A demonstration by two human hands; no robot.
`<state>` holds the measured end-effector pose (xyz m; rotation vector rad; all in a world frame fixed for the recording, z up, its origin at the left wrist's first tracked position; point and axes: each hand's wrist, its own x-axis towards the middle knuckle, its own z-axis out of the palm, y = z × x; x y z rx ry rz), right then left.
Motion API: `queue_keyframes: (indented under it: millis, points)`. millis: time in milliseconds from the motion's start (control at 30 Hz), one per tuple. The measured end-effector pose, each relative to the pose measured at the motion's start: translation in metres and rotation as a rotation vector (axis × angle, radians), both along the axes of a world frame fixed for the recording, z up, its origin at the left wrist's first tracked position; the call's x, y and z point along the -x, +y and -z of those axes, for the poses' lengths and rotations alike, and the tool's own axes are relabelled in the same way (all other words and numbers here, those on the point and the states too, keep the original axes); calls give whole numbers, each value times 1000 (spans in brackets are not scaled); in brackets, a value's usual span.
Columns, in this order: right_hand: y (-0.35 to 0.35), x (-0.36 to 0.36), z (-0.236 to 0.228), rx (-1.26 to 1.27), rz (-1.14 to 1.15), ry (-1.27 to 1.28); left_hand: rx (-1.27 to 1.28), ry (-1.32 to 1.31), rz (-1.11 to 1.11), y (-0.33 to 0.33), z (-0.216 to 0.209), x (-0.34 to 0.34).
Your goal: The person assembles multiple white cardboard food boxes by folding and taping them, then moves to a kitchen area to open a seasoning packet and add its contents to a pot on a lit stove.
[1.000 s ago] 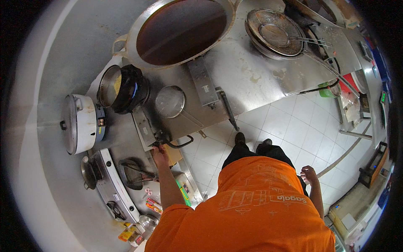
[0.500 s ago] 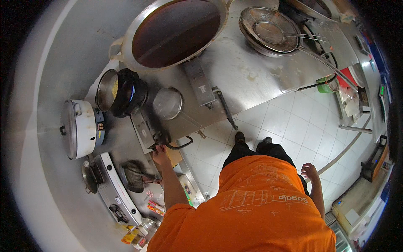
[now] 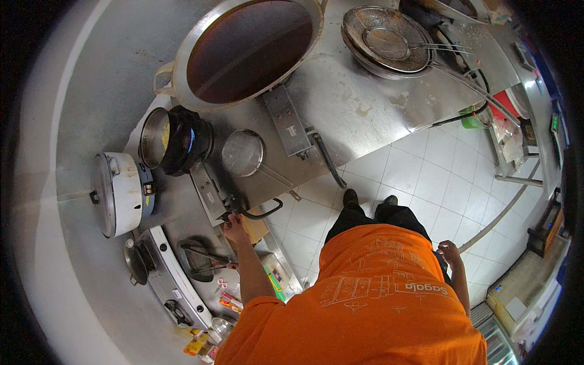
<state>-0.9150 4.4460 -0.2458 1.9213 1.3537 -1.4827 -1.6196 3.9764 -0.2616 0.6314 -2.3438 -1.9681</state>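
Note:
My left hand (image 3: 234, 229) reaches to the front end of a metal burner control box (image 3: 208, 193), its fingers closed on a small knob there that they mostly hide. Behind the box, a dark burner carries a metal pot (image 3: 156, 139) with something yellow inside; blue flame shows at the burner's side. A black curved gas hose (image 3: 267, 211) runs off beside my fingers. My right hand (image 3: 449, 252) hangs by my hip with loosely curled fingers, holding nothing.
A large pan of dark liquid (image 3: 249, 52) stands at the back. Nearby lie a round strainer (image 3: 243, 153) and stacked sieves (image 3: 389, 42). To the left are a white lidded cooker (image 3: 126, 194), a tabletop gas stove (image 3: 176, 274) and a dark mesh basket (image 3: 198, 258).
The view has shifted slightly. My left hand stays at the knob, and the fingers of my right hand look a little more curled. More blue flame shows beside the pot.

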Motion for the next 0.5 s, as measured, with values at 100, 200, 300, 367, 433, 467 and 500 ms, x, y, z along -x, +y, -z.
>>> queue_keyframes:
  millis: [100,200,300,367,433,467,500]
  points:
    - [2,3,-2,-18,-48,1,-7,12,-8,2,-3,-2]
    - [7,13,-10,-6,9,20,-50,29,-24,1,-1,-1]
    - [11,18,-16,-6,-3,8,-103,69,6,-4,5,0]
    - [11,14,-14,-8,0,23,-51,75,35,-9,9,2]
    - [12,12,-11,-8,0,23,94,52,57,-10,11,2]
    - [12,10,-10,-6,-1,15,93,33,43,-10,12,2]
    - [13,11,-10,-4,-3,9,93,16,29,-9,12,3]
